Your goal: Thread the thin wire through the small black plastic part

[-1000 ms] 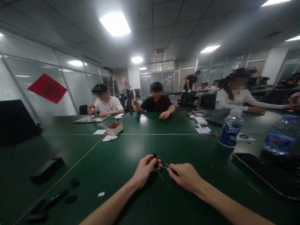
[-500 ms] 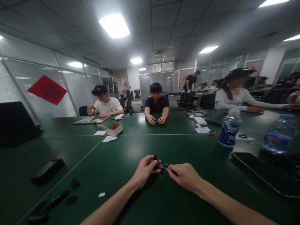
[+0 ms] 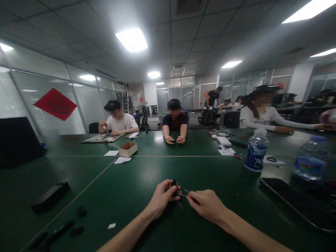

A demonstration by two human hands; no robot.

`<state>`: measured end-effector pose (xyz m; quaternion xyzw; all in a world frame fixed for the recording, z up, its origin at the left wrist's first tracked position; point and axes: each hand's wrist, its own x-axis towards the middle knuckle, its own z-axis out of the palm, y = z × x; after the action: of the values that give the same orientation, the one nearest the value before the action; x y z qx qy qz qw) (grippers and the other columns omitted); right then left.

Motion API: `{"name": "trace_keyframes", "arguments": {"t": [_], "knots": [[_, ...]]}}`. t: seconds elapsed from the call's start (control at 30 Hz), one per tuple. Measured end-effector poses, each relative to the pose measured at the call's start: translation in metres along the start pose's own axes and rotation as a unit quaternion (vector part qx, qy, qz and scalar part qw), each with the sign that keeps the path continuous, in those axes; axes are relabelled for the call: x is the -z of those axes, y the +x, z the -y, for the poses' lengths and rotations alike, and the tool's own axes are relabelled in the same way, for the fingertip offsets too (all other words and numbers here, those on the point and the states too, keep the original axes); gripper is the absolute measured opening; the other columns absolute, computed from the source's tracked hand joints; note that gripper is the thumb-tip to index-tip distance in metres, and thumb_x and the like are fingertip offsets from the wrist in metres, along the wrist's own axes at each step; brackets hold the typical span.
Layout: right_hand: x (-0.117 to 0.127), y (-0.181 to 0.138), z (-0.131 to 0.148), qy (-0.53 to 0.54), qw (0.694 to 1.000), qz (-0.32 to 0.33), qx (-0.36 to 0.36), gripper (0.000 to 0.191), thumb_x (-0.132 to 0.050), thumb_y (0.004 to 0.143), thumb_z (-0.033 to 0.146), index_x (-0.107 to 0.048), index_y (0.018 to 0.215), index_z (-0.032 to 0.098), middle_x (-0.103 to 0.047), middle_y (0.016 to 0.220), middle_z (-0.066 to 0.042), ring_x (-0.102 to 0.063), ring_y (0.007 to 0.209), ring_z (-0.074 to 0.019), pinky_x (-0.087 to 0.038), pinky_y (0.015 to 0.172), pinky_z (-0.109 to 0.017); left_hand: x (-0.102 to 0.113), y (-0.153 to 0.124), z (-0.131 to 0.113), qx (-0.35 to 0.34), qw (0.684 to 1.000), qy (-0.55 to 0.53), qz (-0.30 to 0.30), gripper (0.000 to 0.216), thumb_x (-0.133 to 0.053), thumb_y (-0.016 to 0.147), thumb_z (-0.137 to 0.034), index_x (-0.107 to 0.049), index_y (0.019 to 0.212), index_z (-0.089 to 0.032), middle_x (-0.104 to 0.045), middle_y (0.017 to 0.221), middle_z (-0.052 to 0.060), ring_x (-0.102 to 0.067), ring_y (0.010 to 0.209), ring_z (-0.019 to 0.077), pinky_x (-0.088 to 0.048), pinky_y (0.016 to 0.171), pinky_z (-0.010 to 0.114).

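My left hand (image 3: 160, 197) is closed around a small black part (image 3: 174, 183), pinched between thumb and fingers just above the green table (image 3: 126, 185). My right hand (image 3: 207, 205) grips a thin tool with a slim metal shaft (image 3: 183, 194). Its tip points left and meets the black part. The two hands sit close together near the table's front middle.
Black pieces (image 3: 51, 196) lie at the left front, with a white scrap (image 3: 111, 225) nearby. A small cardboard box (image 3: 127, 149) stands mid-table. Two water bottles (image 3: 256, 149) and a dark tablet (image 3: 296, 203) are on the right. Three people sit across the table.
My hands keep the same grip on the part and tool. The view tilted upward a little. The person opposite brought both hands together on the table.
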<state>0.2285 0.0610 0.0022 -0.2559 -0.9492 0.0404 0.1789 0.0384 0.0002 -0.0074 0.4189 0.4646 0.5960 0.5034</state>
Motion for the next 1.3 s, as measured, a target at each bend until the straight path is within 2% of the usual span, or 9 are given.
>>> {"name": "trace_keyframes", "arguments": {"t": [0.4,0.8,1.1,1.3], "knots": [[0.0016,0.0002,0.0042,-0.010,1.000,0.007,-0.019,0.031,-0.036,0.094,0.027,-0.065,0.084,0.020,-0.068,0.072,-0.002,-0.061,0.059,-0.0130,-0.039,0.054,-0.020,-0.0033,-0.0026,-0.0054,-0.003,1.000,0.014,-0.016,0.037,-0.073,0.072,-0.038,-0.063,0.095,-0.011,-0.065,0.090,0.010,-0.063,0.083,0.0182,-0.054,0.072,0.031],[0.0008,0.0025,0.0049,-0.076,0.997,0.000,-0.029,0.026,-0.042,0.092,0.027,-0.065,0.082,0.021,-0.069,0.071,-0.001,-0.062,0.059,-0.0140,-0.032,0.053,-0.022,-0.0034,-0.0016,-0.0073,0.002,1.000,0.009,-0.009,0.042,-0.075,0.069,-0.042,-0.062,0.095,-0.012,-0.066,0.088,0.007,-0.062,0.075,0.0139,-0.054,0.071,0.028],[-0.0021,0.0023,0.0026,-0.053,0.998,0.002,-0.026,0.026,-0.040,0.093,0.027,-0.064,0.083,0.021,-0.069,0.072,-0.001,-0.062,0.061,-0.0139,-0.033,0.054,-0.021,0.0006,0.0001,0.0002,-0.001,1.000,-0.003,-0.004,0.042,-0.075,0.069,-0.042,-0.062,0.096,-0.013,-0.065,0.093,0.009,-0.063,0.086,0.0181,-0.054,0.073,0.030],[-0.0005,0.0028,0.0029,-0.037,0.999,0.004,-0.029,0.028,-0.038,0.094,0.027,-0.063,0.083,0.021,-0.068,0.071,-0.001,-0.061,0.059,-0.0139,-0.034,0.053,-0.022,-0.0008,-0.0012,-0.0036,0.000,1.000,-0.011,0.003,0.043,-0.076,0.068,-0.041,-0.062,0.097,-0.013,-0.065,0.093,0.009,-0.062,0.087,0.0183,-0.054,0.074,0.030]]}}
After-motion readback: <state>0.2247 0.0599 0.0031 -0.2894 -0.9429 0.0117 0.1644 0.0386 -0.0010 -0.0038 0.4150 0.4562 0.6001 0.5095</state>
